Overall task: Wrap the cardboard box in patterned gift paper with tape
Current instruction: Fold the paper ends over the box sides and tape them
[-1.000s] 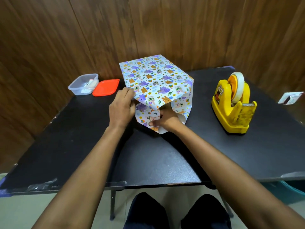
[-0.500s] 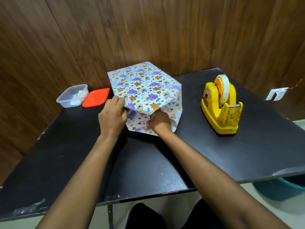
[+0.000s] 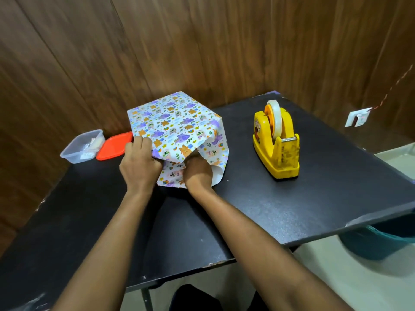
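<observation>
Parcel: patterned gift paper [image 3: 177, 122] is draped over the cardboard box, at the back-centre of the bench [image 3: 292, 198]. The box itself is hidden; only its shape shows through the paper. Its long axis seems to run away from you, with the unfinished end facing you.

Left grip [image 3: 140, 167]: at the near-left corner of the parcel, fingers curled on the paper's edge, pinching the fold there.

Right grip [image 3: 197, 173]: pushed in under the overhanging top flap at the near end, against the lower paper. Its fingers are covered by the flap, so you cannot tell whether they are curled or flat.

The relation that matters: the loose flaps open toward you, and the tape dispenser [image 3: 277, 142] stands well apart to the right of the parcel, cutter end nearest you. Your right grip is the nearer one to it, and nothing lies between them on the bench.

Judgement: this is the end-fold stage, with no tape seen on this end yet. The likely next step is that the left grip alone pins the folds while the right comes out and reaches sideways for tape. Risk: the top flap may spring up once the right grip leaves.

Far left, clear of the work: a clear tub [image 3: 82, 145] touching a red lid [image 3: 115, 144].
</observation>
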The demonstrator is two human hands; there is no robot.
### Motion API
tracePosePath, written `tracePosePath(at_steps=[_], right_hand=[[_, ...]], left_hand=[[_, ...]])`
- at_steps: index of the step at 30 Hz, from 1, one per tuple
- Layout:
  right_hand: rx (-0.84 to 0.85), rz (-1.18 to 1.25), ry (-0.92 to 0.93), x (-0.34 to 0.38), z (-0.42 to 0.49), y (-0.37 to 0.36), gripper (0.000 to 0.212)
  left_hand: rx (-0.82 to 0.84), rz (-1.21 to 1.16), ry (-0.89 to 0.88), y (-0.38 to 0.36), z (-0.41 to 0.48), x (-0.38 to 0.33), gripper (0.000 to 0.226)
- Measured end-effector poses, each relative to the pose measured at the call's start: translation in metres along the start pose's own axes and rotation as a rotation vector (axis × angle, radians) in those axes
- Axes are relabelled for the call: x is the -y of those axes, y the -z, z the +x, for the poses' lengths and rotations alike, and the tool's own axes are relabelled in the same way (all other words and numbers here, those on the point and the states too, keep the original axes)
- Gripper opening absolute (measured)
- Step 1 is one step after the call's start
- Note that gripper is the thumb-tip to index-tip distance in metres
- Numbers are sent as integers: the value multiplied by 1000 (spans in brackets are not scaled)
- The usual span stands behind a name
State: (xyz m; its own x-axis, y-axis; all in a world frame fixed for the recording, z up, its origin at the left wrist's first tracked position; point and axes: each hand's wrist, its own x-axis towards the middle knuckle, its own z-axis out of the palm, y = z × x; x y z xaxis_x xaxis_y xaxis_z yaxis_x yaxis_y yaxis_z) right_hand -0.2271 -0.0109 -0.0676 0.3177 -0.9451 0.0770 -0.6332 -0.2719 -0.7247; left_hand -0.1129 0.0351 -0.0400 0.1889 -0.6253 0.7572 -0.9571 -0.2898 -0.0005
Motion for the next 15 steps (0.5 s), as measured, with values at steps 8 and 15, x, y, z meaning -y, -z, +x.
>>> tracePosePath(at_steps=[8,15], right_hand=[[-38,-21,103,3,-17,11,25],[-381,-130,72,-20,-39,84,26]], left_hand=[[-28,-28,9,1,1,-1,14],[-60,-40,-12,-3,3,-1,10]])
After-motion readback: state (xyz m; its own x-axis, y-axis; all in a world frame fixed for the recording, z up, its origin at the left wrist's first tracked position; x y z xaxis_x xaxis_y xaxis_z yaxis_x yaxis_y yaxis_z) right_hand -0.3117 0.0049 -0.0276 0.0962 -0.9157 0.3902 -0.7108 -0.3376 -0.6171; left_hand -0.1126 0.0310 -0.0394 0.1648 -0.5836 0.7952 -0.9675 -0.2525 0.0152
